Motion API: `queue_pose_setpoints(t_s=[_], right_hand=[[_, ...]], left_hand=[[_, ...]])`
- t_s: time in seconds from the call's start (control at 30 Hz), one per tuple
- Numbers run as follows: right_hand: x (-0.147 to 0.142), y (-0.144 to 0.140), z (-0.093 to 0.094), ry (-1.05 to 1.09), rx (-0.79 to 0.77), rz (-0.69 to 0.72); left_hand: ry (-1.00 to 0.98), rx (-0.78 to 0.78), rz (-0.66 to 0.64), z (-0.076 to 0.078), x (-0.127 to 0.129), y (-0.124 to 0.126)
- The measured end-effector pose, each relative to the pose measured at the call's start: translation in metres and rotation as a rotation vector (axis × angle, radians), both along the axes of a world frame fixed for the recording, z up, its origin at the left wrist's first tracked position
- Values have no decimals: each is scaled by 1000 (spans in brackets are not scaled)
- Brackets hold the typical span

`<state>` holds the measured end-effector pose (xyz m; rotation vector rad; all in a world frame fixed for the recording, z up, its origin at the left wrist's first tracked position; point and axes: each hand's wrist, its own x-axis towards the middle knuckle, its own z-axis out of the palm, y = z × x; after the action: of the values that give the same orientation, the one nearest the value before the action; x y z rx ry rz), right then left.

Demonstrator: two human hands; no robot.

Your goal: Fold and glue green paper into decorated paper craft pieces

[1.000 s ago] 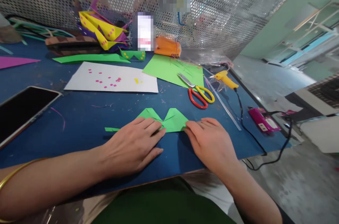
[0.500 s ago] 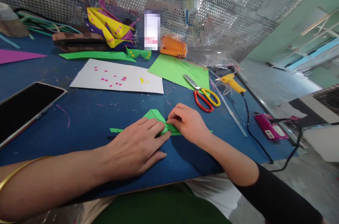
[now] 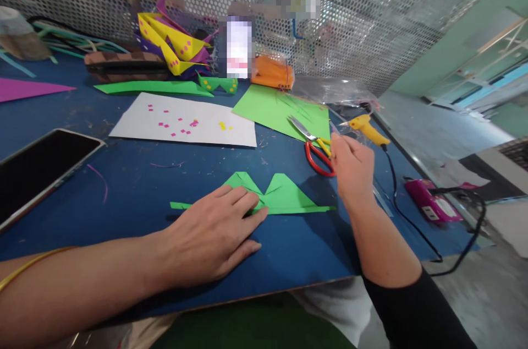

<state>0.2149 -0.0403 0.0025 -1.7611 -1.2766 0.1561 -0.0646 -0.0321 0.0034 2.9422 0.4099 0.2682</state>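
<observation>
A person sits at a blue work table (image 3: 124,184). Their left hand (image 3: 210,233) lies flat, fingers spread and pressing down on the left part of a folded green paper piece (image 3: 284,197), which rests on the table near the front edge. Their right hand (image 3: 350,164) is raised just right of the paper, apart from it, fingers loosely curled beside red and yellow scissors (image 3: 315,145); whether it holds anything cannot be told. Behind the scissors lies a green paper sheet (image 3: 272,107). A yellow glue gun (image 3: 367,129) sits to the right. A white sheet (image 3: 185,126) with small pink and yellow squares lies further back, and a dark phone (image 3: 37,167) lies at left.
</observation>
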Motion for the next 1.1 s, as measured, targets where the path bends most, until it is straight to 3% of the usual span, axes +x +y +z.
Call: queue_pose_setpoints(t_s=[0.1,0.2,0.27,0.37,0.4,0.5,0.6,0.73,0.93,1.1], right_hand=[[7,0,3,-366,-26,-185],[-6,-12,10,-565,69,-97],[-26,-31,13,-555,138,55],[-65,-66,8,-418,-9,397],[-77,-76,4,-358,-39,447],[-101,-96,-11,-285,-38,414],[-106,-98,-21,-269,-53,383],[-103,-93,-19,-335,-67,408],[-103,-94,-15,-496,-92,475],[-106,-94,-19,-611,-81,466]], left_hand=[[9,-5,-4,0,1,0],[17,-13,7,0,0,-1],[12,-9,14,0,0,-3],[0,-2,15,0,0,-5],[-4,-5,10,0,0,-5],[-59,-5,-2,-3,-2,-3],[-217,-6,13,-7,-8,0],[-346,-137,166,-10,-15,3],[-245,-376,397,-7,-11,5],[-159,-414,491,-3,-2,7]])
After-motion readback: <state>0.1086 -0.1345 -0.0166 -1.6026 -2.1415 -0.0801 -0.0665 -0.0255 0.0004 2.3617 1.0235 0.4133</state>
